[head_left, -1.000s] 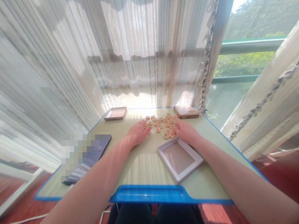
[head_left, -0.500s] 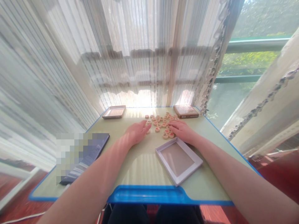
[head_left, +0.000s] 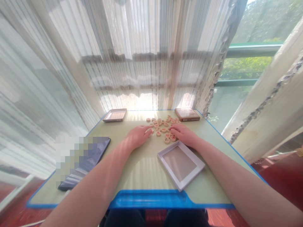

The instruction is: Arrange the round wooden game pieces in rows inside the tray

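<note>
Two bare hands among round game pieces on a sunlit table

The pale, smooth table [head_left: 139,170] has blue edging and a moulded blue trough [head_left: 151,198] along its near side. Round, thick game pieces [head_left: 158,133], pale with red or dark markings, lie scattered beyond the middle, between and beyond the hands. The left hand [head_left: 138,136] reaches its loosely bent fingers to the pieces on the left of the scatter; the right hand [head_left: 183,134] rests its curved fingers over those on the right. Whether either grip has closed on a piece, I cannot tell.

A shallow, white-rimmed tray [head_left: 190,175] with a brownish floor lies askew between the pieces and the trough, one corner just beside the right hand. At the far left corner sits another shallow tray [head_left: 113,120]; at the far right, a flat reddish-brown box [head_left: 187,114]. A dark, glossy flat slab [head_left: 94,156], partly masked by coloured squares, lies left of the left forearm. Sheer striped curtains [head_left: 142,37] hang behind in soft folds, and a green railing [head_left: 255,50] shows on the right.
</note>
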A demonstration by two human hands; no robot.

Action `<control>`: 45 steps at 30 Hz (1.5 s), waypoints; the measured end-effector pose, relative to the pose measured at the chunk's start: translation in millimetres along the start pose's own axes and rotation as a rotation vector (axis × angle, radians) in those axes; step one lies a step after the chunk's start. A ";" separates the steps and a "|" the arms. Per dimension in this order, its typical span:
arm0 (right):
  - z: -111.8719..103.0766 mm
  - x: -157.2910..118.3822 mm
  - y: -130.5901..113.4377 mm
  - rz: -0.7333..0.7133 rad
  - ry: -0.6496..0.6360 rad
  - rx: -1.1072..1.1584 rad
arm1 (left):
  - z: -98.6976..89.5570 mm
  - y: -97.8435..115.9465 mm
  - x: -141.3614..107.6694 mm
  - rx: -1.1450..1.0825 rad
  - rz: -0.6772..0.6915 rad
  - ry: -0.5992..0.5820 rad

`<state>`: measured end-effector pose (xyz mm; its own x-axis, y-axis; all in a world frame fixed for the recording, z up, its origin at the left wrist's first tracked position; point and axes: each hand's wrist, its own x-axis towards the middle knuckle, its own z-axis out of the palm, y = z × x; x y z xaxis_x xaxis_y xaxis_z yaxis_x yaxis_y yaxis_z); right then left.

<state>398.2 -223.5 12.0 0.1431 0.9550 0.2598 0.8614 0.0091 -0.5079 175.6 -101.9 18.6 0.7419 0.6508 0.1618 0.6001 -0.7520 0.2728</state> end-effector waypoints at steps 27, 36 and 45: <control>8.0 6.2 13.7 0.126 0.047 0.018 | 6.4 6.9 9.5 -0.142 0.015 0.094; -11.5 -7.9 -3.8 -0.192 0.162 -0.154 | 4.4 -3.0 12.8 -0.147 0.089 0.300; -6.5 -29.1 -48.3 -0.307 -0.162 -0.294 | 6.6 -20.1 16.7 -0.150 -0.022 0.199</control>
<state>355.6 -253.6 34.3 -0.1987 0.9554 0.2184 0.9572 0.2370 -0.1661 177.9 -76.6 9.5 0.6467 0.6859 0.3337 0.5532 -0.7230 0.4139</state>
